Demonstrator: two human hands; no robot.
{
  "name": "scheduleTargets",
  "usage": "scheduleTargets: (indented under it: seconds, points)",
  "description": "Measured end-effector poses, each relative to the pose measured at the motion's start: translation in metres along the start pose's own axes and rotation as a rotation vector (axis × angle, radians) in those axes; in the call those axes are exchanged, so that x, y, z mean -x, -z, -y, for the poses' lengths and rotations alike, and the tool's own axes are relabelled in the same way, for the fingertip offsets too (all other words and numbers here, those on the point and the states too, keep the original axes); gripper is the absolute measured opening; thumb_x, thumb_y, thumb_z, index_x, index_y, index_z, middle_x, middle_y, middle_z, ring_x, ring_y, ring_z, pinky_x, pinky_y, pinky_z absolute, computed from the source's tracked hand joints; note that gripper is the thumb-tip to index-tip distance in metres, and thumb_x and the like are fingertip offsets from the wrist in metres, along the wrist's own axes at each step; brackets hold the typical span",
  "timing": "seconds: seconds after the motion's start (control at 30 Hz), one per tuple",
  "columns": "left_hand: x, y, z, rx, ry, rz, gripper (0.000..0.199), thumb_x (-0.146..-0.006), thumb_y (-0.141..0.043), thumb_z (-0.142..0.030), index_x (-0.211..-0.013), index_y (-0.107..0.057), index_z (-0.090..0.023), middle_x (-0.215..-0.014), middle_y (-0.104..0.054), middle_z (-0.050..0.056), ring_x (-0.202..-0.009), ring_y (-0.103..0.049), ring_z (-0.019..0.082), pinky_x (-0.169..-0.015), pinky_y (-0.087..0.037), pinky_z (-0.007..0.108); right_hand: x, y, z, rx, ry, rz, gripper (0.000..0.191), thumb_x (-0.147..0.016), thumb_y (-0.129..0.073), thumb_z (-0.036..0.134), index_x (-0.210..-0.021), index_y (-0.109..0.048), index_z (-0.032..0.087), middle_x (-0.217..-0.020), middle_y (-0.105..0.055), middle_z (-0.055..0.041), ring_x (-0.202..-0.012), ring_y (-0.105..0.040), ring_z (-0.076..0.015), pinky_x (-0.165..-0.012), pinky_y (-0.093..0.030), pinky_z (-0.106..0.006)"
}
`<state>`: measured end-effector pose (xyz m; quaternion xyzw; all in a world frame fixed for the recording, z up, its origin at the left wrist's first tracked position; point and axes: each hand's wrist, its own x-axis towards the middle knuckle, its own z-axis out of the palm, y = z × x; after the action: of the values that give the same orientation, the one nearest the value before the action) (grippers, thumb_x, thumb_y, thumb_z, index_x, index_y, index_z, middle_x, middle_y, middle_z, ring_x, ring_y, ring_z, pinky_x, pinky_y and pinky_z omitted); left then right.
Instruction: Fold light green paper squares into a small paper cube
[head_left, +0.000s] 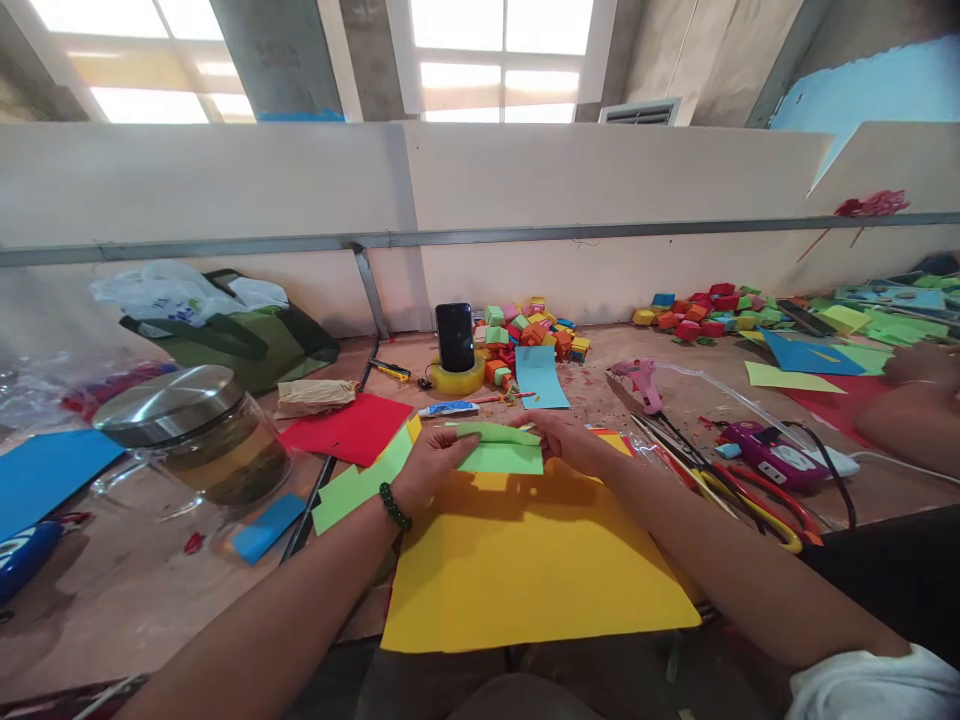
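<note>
Both of my hands hold a light green sheet of paper whose far edge is folded over. My left hand, with a dark green bead bracelet on the wrist, pinches its left end, thumb on top. At the right end my right hand grips the paper; its fingertips are partly hidden. Below the hands lies a large yellow sheet at the table's near edge. More green paper strips and a red sheet lie left of my left hand.
Behind the hands, a phone stands in a tape roll beside a heap of folded paper cubes. A lidded glass jar stands left. A pink glue gun and scissors lie right, near another person's arm.
</note>
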<state>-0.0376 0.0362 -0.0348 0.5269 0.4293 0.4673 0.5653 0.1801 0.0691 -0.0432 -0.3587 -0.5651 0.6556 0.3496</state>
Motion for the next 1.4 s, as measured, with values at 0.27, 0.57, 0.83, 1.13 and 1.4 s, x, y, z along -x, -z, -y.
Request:
scheduleTargets:
  seconds: [0.27,0.57,0.83,1.13,1.4]
  points:
    - [-0.003,-0.001,0.005,0.195,0.087,-0.009,0.039,-0.06,-0.079,-0.048,-0.076,-0.067,-0.014,-0.065,-0.067,0.001,-0.06,-0.061,0.014,-0.059,-0.049,0.024,-0.002,-0.007,-0.002,0.1,0.221,-0.093,0.057,-0.062,-0.078,0.044,-0.106,-0.054,0.017,-0.064,-0.057,0.0052,-0.059,-0.054,-0.0104,-0.056,-0.042,-0.023]
    - [0.002,-0.006,-0.005,0.319,0.295,-0.097,0.014,-0.079,-0.061,-0.024,-0.091,-0.062,-0.017,-0.086,-0.072,0.004,-0.073,-0.067,0.017,-0.055,-0.054,0.024,0.003,-0.008,-0.007,0.467,0.527,-0.18,0.053,-0.072,-0.072,0.044,-0.119,-0.058,0.024,-0.092,-0.062,-0.0033,-0.082,-0.059,-0.0161,-0.075,-0.049,-0.031]
    - [-0.003,-0.005,-0.005,0.335,0.128,-0.169,0.016,-0.077,-0.064,-0.032,-0.077,-0.061,-0.016,-0.074,-0.07,0.004,-0.072,-0.067,0.018,-0.061,-0.053,0.026,0.011,-0.009,0.002,0.614,0.68,-0.035,0.032,-0.085,-0.058,0.048,-0.077,-0.072,0.021,-0.126,-0.056,-0.0109,-0.111,-0.056,-0.0238,-0.096,-0.043,-0.04]
    - [0.015,-0.025,-0.011,0.072,0.066,0.008,0.053,-0.059,-0.071,-0.067,-0.07,-0.061,-0.017,-0.057,-0.062,0.0,-0.068,-0.062,0.019,-0.06,-0.048,0.028,0.007,-0.012,0.006,0.799,0.52,-0.36,0.017,-0.067,-0.073,0.032,-0.072,-0.06,0.021,-0.114,-0.061,-0.0118,-0.111,-0.055,-0.0277,-0.096,-0.042,-0.044]
    - [0.013,-0.015,-0.031,0.034,0.065,-0.082,0.045,-0.064,-0.068,-0.062,-0.057,-0.051,-0.021,-0.043,-0.044,-0.005,-0.048,-0.048,0.013,-0.046,-0.04,0.025,0.01,-0.002,0.005,0.283,0.391,-0.231,0.018,-0.072,-0.071,0.033,-0.067,-0.062,0.019,-0.115,-0.062,-0.0086,-0.111,-0.056,-0.0228,-0.093,-0.042,-0.037]
